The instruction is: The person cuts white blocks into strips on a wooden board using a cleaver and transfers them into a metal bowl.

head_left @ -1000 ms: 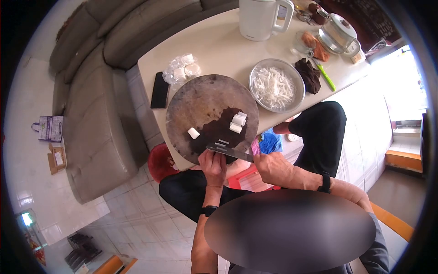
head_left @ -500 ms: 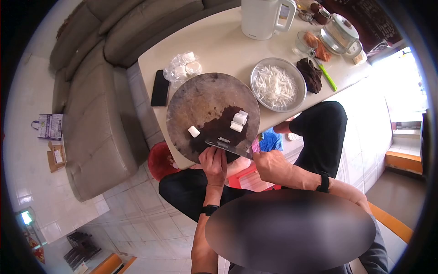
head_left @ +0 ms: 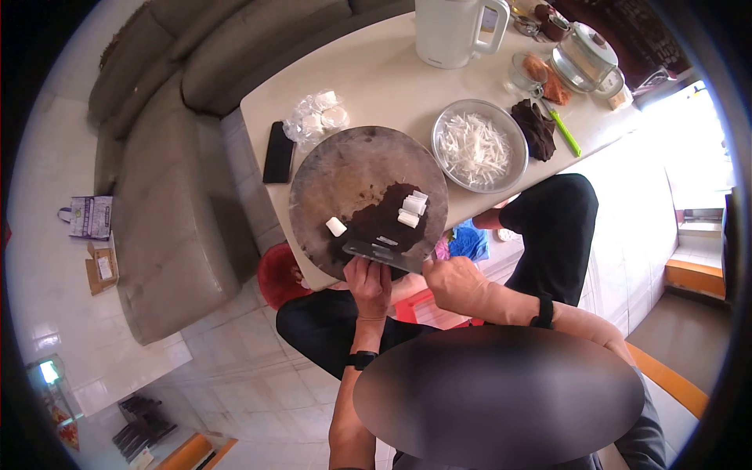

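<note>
Our right hand [head_left: 454,286] is closing tightly around the handle of the knife [head_left: 385,255], whose blade is lying flat-on across the near edge of the round chopping board [head_left: 345,168]. Our left hand [head_left: 368,283] is curling its fingers against the blade at that same edge; we cannot tell whether it is pinning anything beneath them. Just beyond the blade a few thin white strips [head_left: 386,240] are lying on a dark wet patch, with a stack of white chunks [head_left: 412,207] farther right and a single chunk [head_left: 335,226] apart to the left. The board is overhanging the near corner of the pale bench [head_left: 376,82]. Beside it a metal dish [head_left: 435,153] is holding white shreds, a phone [head_left: 277,153] is lying near the left edge, and a plastic bag [head_left: 316,117] is sitting just behind the board. A white kettle [head_left: 446,31] is standing well back. Left of the bench a grey sofa [head_left: 157,180] is crowding in, leaving tiled floor [head_left: 227,368] open beneath us.
</note>
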A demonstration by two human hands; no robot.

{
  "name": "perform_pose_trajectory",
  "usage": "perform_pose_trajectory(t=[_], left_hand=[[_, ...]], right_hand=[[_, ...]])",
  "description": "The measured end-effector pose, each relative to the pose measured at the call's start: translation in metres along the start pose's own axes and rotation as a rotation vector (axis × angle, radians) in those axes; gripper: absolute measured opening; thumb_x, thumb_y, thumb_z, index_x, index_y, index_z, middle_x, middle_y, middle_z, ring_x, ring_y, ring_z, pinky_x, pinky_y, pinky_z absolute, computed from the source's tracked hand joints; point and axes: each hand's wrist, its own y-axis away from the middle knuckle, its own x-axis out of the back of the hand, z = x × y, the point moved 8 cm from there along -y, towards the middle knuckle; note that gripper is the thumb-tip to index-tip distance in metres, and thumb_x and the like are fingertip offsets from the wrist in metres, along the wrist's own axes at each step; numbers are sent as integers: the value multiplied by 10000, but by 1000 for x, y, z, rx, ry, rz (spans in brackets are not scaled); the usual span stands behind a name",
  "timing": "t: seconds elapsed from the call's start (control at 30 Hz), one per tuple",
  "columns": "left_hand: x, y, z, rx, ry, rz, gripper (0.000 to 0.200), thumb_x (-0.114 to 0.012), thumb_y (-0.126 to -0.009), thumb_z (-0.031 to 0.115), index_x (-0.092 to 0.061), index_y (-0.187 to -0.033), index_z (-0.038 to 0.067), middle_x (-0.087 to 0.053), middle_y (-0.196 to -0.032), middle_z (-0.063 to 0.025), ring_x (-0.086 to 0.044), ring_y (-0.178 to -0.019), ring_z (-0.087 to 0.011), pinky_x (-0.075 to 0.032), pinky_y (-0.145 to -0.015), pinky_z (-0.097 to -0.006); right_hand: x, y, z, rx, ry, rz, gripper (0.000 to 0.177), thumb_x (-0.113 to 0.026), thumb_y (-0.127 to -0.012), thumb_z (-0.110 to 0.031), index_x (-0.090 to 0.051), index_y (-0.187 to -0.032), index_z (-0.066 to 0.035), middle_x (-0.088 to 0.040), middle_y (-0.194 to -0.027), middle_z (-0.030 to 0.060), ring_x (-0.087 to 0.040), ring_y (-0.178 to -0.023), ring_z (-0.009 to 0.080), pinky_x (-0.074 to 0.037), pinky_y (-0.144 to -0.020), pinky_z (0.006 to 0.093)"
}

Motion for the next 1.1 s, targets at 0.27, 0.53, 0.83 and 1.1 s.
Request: perform_pose_trajectory(t=[0.27,0.53,0.83,1.1], left_hand=[[11,-7,11,168,47,41,222,-685,-739,30,-645,-953,-15,-598,-967,-130,-574,-886,-309,-459,-798,-394],[2,-7,-7,511,65,-215,253,-621,-802,84,-638,-1034,-17,-582,-942,-150,-574,-872,-321,-474,-765,-389],[-9,2,-36,773,260,-207,265,-686,-808,134,-659,-1018,-24,-656,-851,-65,-596,-675,-103,-498,-606,-259],[-25,-32,-15,1050,753,60,134,-681,-790,-1,-636,-903,-56,-648,-784,-81,-603,-634,-103,-537,-588,-228]], right_hand=[[11,36,56,-279,-446,41,145,-546,-754,-68,-571,-792,70,-578,-686,283,-595,-697,442,-464,-614,489],[-13,40,64,-383,-837,-232,204,-524,-791,-99,-581,-699,74,-543,-526,128,-555,-469,210,-431,-455,354],[-32,42,51,-342,-1222,-372,236,-540,-838,-99,-576,-643,29,-528,-517,35,-483,-413,92,-389,-412,256],[1,55,59,-301,-1254,-247,247,-538,-827,-126,-573,-628,16,-515,-481,40,-486,-410,105,-376,-417,259]])
